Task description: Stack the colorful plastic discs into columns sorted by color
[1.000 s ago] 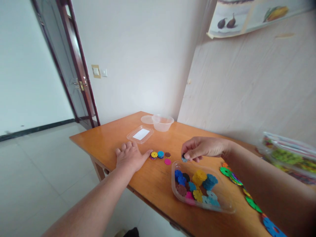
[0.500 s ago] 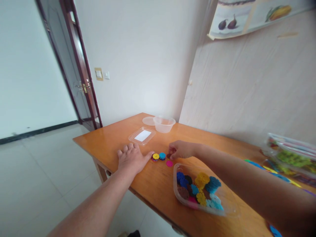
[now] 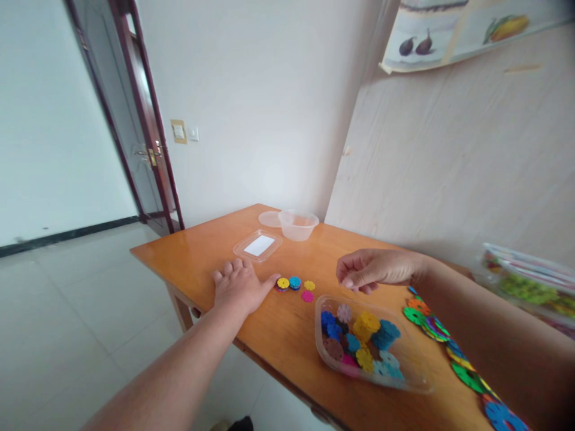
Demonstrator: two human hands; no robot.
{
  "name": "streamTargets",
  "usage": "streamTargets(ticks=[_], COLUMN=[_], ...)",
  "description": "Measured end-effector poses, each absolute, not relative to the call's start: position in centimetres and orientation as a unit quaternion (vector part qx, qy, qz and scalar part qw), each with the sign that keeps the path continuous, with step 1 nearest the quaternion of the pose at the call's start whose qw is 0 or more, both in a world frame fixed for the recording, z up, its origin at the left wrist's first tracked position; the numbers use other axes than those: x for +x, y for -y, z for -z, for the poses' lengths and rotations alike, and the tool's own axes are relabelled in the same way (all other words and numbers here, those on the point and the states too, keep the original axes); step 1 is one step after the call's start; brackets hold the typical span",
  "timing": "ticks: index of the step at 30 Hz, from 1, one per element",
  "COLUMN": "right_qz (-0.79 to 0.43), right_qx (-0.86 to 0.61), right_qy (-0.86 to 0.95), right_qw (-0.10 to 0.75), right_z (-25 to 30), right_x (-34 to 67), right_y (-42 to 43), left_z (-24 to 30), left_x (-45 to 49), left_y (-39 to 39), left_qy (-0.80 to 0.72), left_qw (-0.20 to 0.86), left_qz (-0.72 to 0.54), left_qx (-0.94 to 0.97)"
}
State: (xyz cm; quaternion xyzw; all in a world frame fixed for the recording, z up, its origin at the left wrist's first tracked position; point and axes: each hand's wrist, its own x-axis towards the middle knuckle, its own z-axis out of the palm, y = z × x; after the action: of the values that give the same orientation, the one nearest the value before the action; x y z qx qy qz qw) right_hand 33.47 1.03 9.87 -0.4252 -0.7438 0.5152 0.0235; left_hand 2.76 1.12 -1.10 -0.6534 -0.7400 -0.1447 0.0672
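My left hand [image 3: 238,290] lies palm down on the table with its fingers spread. The thumb tip touches a small stack of discs topped by a yellow notched disc [image 3: 283,283]. Close beside it is a stack topped by a blue disc [image 3: 294,281]. Single discs, one yellow [image 3: 309,285] and one pink [image 3: 308,296], lie to the right. My right hand [image 3: 366,269] hovers above the far side of a clear plastic container [image 3: 420,383], fingers loosely bent, with no disc visible in them. Below its fingertips, a pale purple disc [image 3: 344,312] shows among the container's many coloured discs.
A translucent bowl [image 3: 299,226], a round lid [image 3: 269,219] and a clear lid with a white label [image 3: 259,245] stand farther back. More coloured discs [image 3: 467,376] lie along the right, partly behind my right forearm. A bag of green pieces [image 3: 527,290] sits at far right.
My right hand has moved right, away from the single discs, to above the container. The brown disc near its fingers is gone, uncovering the yellow one. A pale purple disc now shows in the container.
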Motion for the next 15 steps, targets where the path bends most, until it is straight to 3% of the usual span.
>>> streamTargets(ticks=[4,8,15], right_qz=[-0.395,-0.269,-0.258], right_qx=[-0.451,-0.463,-0.468], right_qy=[0.799,0.845,0.845], right_qw=[0.050,0.008,-0.021], right_z=[-7.8,-5.1,-3.9], right_x=[31.7,28.5,27.6], right_y=[-3.0,-5.4,-6.4], left_z=[1.2,1.0,0.7], left_x=[2.7,2.8,2.8], left_y=[-1.2,-1.1,-0.9], left_qy=[0.737,0.738,0.739], left_qw=[0.071,0.069,0.068], left_qz=[0.152,0.154,0.153], left_qx=[-0.654,-0.653,-0.653])
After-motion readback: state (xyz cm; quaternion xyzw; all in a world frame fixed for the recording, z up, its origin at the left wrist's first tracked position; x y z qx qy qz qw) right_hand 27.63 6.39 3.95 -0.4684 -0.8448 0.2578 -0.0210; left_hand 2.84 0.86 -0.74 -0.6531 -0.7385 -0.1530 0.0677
